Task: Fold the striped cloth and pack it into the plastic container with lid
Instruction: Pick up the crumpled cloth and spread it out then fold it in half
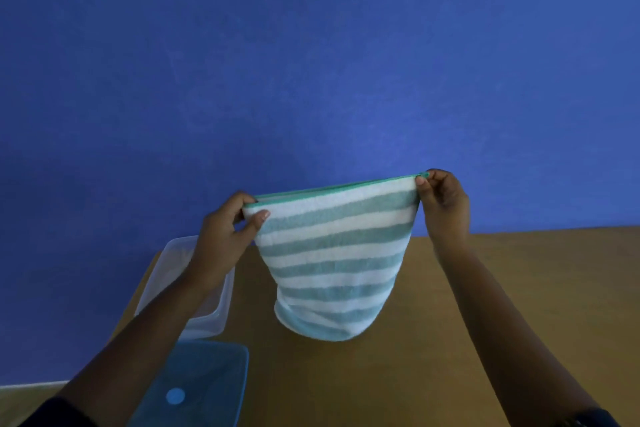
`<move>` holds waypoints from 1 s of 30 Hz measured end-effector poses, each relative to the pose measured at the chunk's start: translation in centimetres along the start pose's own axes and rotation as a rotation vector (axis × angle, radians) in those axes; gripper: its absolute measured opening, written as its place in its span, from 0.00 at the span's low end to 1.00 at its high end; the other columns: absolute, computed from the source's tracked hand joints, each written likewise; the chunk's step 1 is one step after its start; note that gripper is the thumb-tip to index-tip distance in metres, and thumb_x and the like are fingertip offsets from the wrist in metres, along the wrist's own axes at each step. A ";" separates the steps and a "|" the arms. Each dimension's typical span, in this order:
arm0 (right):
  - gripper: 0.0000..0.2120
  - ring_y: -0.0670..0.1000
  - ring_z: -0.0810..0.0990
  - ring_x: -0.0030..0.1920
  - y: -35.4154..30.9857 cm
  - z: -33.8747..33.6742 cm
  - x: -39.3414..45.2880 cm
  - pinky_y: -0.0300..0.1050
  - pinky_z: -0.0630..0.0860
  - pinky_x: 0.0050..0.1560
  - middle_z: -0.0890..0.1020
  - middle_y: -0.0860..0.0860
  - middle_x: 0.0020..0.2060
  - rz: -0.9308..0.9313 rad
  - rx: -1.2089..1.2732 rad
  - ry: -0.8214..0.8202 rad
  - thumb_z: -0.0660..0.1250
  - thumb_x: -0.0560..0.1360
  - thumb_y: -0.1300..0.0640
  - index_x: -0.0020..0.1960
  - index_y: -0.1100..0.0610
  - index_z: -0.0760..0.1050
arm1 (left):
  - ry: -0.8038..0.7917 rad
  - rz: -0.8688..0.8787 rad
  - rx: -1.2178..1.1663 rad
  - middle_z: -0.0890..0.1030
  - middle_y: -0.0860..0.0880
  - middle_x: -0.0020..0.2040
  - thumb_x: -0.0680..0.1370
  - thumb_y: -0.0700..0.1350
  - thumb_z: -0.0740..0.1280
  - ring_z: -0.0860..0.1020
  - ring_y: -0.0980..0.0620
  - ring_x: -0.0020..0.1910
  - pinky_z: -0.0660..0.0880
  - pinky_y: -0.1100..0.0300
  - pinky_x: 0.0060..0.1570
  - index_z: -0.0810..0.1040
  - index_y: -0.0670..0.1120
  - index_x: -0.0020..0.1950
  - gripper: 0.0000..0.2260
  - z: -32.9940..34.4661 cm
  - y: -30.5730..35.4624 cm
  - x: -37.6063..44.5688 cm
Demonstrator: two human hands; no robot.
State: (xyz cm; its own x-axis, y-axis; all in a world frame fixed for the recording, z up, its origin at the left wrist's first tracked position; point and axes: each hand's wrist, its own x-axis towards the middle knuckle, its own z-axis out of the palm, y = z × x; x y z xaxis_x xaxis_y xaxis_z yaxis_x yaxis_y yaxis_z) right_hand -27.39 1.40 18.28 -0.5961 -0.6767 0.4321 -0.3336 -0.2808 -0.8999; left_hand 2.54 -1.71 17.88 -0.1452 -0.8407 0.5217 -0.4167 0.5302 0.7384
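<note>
Striped cloth [332, 253] doubled, top corners in both hands, no readable writing.

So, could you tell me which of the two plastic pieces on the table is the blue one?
The lid, lying nearest the camera, is blue with a round spot; the container behind it is clear.

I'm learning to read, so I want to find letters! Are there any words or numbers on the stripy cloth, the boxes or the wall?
No words, numbers or signs can be read anywhere.
Green-and-white striped towel cloth: stripes only, no label showing.
Clear plastic container: no writing visible.
Blue plastic lid: only a plain light-blue round dot, no letters.
Blue wall and brown wooden table: no writing visible.
</note>
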 end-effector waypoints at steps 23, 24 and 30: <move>0.02 0.32 0.72 0.34 -1.6 -0.6 0.4 0.28 0.67 0.37 0.72 0.41 0.37 -0.120 -0.011 -0.013 0.61 0.78 0.59 0.48 0.54 0.69 | 0.071 -0.049 -0.118 0.82 0.50 0.41 0.72 0.41 0.71 0.79 0.70 0.33 0.75 0.76 0.35 0.78 0.50 0.49 0.08 0.3 3.3 2.4; 0.02 0.35 0.72 0.35 -1.5 -1.3 0.7 0.31 0.68 0.38 0.73 0.43 0.37 -0.114 -0.003 -0.007 0.61 0.78 0.59 0.48 0.54 0.69 | 0.093 -0.060 -0.119 0.82 0.50 0.41 0.72 0.40 0.71 0.78 0.71 0.33 0.74 0.77 0.34 0.78 0.49 0.46 0.06 0.0 3.0 2.6; 0.02 0.51 0.72 0.38 -1.4 -1.8 1.3 0.25 0.66 0.33 0.76 0.52 0.38 -0.123 -0.222 -0.188 0.63 0.77 0.63 0.47 0.61 0.73 | 0.055 -0.245 -0.142 0.82 0.46 0.37 0.73 0.38 0.69 0.78 0.64 0.29 0.74 0.76 0.31 0.80 0.37 0.47 0.05 -0.2 1.0 2.8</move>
State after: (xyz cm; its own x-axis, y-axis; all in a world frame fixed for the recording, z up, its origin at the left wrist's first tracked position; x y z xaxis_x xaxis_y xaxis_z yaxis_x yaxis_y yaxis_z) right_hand -29.05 2.17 20.16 -0.4026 -0.7670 0.4996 -0.5586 -0.2265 -0.7979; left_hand 1.87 -3.52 20.19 -0.0051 -0.9403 0.3402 -0.3026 0.3257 0.8957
